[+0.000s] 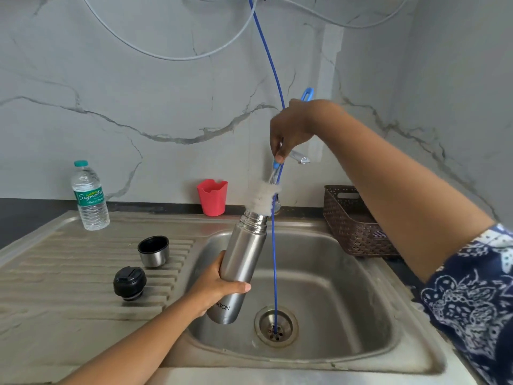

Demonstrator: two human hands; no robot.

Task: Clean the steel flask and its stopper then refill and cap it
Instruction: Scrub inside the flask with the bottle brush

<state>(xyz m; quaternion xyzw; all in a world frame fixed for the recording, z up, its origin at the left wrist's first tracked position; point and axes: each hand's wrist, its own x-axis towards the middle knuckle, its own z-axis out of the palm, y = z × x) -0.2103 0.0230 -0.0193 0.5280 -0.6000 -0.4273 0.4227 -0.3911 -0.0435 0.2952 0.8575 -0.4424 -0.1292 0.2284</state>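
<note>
Stopper (pixel 129 283) sits on the drainboard (pixel 69 273), nine o'clock of the sink (pixel 347 287); our left hand (pixel 215 286) wraps the steel flask (pixel 244 254), tilted over it. Rigid, smooth, likely slippery wet, so we grip mid-body. At one o'clock, our right hand (pixel 291 129) pinches the bottle brush (pixel 262 195), bristles at the mouth

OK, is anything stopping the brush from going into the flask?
Nothing visible does. The flask is uncapped, with the brush bristles at its mouth. The stopper and cup lie on the drainboard. The blue hose hangs just right of the mouth, not across it.
</note>
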